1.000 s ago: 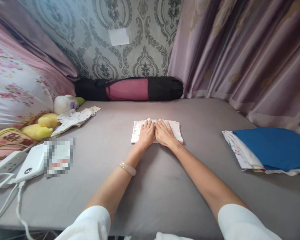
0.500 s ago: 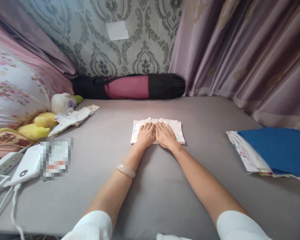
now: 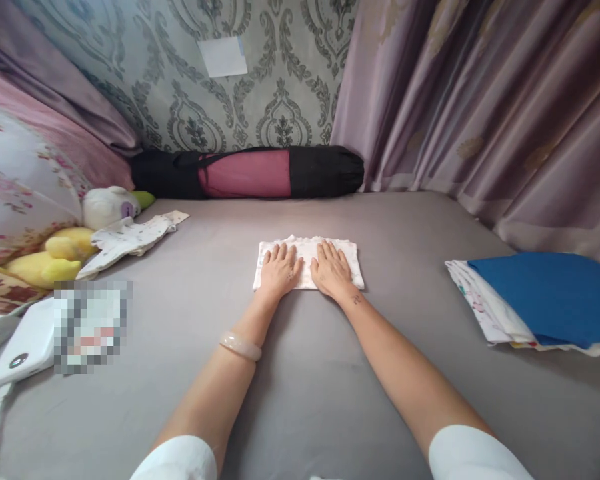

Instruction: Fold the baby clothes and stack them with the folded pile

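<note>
Folded cloth: one, white with a faint print [image 3: 306,251], lying flat near the middle of the grey bed [image 3: 405,233], well in from its left and right edges.
Hands: two, apart from each other; the left hand [image 3: 283,270] and the right hand [image 3: 333,269] rest palm down on the cloth, fingers straight, gripping nothing.
Bangle: one, pale [image 3: 241,346], on the left wrist.
Characters: dark ones on a brown-and-yellow item [image 3: 10,287] at the bed's left edge, cut off and unreadable.
Blurred item: one [image 3: 95,327], pixelated, its red marking illegible.
White device: one [image 3: 27,340], beside it, with a dark oval; no brand legible.
Loose garment: one, spotted white [image 3: 133,235], toward the far left corner.
Garment pile: one, blue piece [image 3: 550,293] on top, by the right edge; layers beneath hard to count.
Long bag: one, black and maroon [image 3: 247,175], along the far edge.
</note>
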Available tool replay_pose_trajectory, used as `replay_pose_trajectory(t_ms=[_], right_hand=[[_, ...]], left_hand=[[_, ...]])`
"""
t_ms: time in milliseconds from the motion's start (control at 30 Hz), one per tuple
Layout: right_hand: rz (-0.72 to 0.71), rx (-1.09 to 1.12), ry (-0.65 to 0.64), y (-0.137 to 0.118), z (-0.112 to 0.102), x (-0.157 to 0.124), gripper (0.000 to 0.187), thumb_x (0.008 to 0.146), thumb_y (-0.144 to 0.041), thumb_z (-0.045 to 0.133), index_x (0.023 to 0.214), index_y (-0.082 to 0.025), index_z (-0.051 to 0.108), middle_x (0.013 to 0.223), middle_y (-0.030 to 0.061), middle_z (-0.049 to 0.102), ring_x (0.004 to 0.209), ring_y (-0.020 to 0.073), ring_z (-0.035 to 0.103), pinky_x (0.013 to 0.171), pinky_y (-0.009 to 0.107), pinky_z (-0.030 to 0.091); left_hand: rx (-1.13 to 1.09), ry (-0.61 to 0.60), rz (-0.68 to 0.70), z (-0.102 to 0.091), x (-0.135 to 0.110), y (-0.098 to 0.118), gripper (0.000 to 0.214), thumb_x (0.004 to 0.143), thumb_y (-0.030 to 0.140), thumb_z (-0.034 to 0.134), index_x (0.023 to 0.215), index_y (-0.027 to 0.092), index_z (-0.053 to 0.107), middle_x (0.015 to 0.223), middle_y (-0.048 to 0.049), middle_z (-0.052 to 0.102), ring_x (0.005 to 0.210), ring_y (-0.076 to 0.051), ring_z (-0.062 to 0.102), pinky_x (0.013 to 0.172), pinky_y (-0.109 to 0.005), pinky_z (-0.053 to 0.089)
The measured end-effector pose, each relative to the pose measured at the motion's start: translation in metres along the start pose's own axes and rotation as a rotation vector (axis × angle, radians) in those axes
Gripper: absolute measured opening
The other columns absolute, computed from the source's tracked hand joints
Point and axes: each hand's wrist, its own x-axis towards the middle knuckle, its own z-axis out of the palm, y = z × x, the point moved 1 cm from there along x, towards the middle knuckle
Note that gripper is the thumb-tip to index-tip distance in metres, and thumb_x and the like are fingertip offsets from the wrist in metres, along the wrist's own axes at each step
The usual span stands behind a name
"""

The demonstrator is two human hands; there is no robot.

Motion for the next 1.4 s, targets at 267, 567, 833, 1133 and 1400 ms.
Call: replay_pose_trajectory(t_ms=[267,567,833,1133,1400], right_hand=[[0.076,-0.006,-0.035,0.012,-0.004,-0.002,0.060,0.099,-0.032,0.028,0.150,-0.001,0.031,0.157,0.0154,0.027,0.146,0.0251,0.022,0.119,0.040,0.013],[0.117,-0.017,-0.068,0.028,-0.006,-0.002,0.061,0.100,-0.036,0.022,0.150,-0.002,0.030,0.158,0.0144,0.025,0.147,0.0245,0.020,0.119,0.042,0.013],[0.192,0.003,-0.035,0.035,-0.007,-0.002,0.063,0.100,-0.038,0.021,0.150,0.000,0.030,0.158,0.0167,0.024,0.146,0.0280,0.020,0.117,0.043,0.017],[0.316,0.009,-0.040,0.042,-0.007,-0.001,0.067,0.100,-0.042,0.022,0.150,0.003,0.026,0.157,0.0220,0.025,0.144,0.0314,0.024,0.116,0.044,0.018],[0.304,0.010,-0.017,0.042,-0.007,0.000,0.067,0.100,-0.042,0.022,0.149,0.004,0.029,0.156,0.0222,0.027,0.144,0.0321,0.025,0.116,0.046,0.017]], left_hand=[[0.014,-0.005,-0.093,0.002,-0.001,-0.008,0.062,0.099,0.048,0.023,0.146,0.010,0.038,0.154,-0.0165,0.036,0.144,-0.029,0.028,0.119,-0.044,0.019],[-0.069,-0.047,-0.192,0.001,-0.002,-0.022,0.065,0.098,0.047,0.021,0.148,0.007,0.033,0.157,-0.0148,0.029,0.148,-0.028,0.021,0.117,-0.048,0.024],[-0.120,-0.052,-0.144,-0.001,-0.005,-0.037,0.065,0.099,0.047,0.020,0.148,0.007,0.033,0.158,-0.0161,0.026,0.147,-0.027,0.021,0.118,-0.046,0.024],[-0.170,-0.062,-0.194,0.002,-0.005,-0.045,0.067,0.099,0.048,0.019,0.150,0.006,0.030,0.159,-0.0157,0.023,0.148,-0.028,0.020,0.119,-0.050,0.018],[-0.100,-0.062,-0.195,-0.004,-0.005,-0.041,0.066,0.099,0.047,0.017,0.150,0.008,0.031,0.158,-0.0147,0.026,0.147,-0.028,0.021,0.119,-0.051,0.018]])
